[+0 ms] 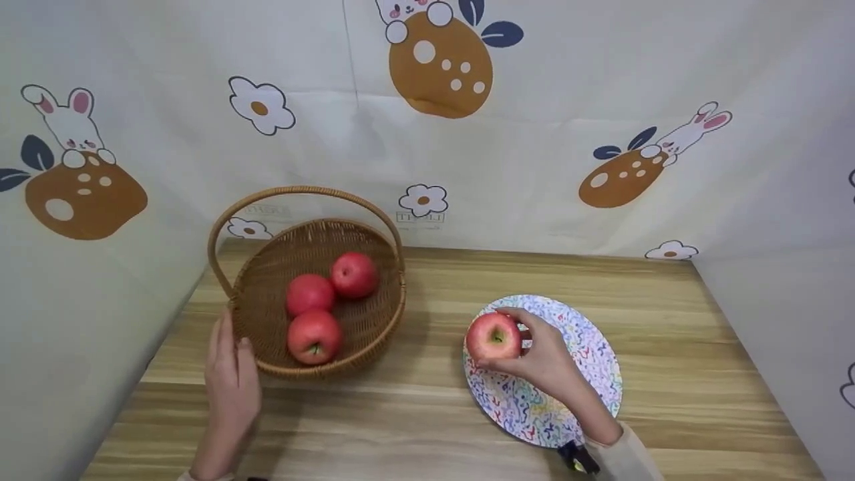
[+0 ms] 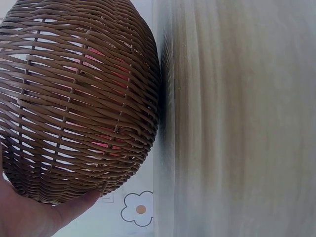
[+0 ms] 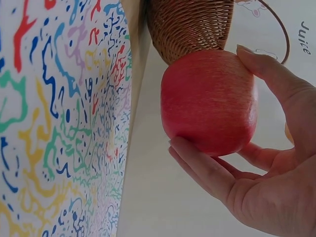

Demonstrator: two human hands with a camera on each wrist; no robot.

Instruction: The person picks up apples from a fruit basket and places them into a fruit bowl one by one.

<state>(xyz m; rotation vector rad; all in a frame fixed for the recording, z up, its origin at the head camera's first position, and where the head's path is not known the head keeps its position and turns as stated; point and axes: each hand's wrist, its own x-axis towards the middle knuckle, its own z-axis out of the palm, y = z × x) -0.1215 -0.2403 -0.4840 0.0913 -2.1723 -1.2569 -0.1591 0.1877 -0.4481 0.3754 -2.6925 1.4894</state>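
Observation:
My right hand [image 1: 544, 354] grips a red apple [image 1: 494, 337] between thumb and fingers, its stem hollow toward the head camera. In the right wrist view the apple [image 3: 210, 101] hangs above the plate [image 3: 74, 123], apart from it. The round plate [image 1: 588, 374] carries a colourful squiggle pattern. My left hand [image 1: 232, 374] rests against the near left side of a wicker basket [image 1: 384, 334], fingers fairly straight. The left wrist view shows the thumb lying on the woven wall [image 2: 79, 108]. Inside the basket sit three apples [image 1: 315, 336], grouped toward its middle and right.
The basket's tall arched handle [image 1: 304, 190] rises above its rim. A wooden table [image 1: 374, 427] bears basket and plate. Pale printed cloth [image 1: 320, 153] with rabbits, oranges and flowers hangs at the back and both sides.

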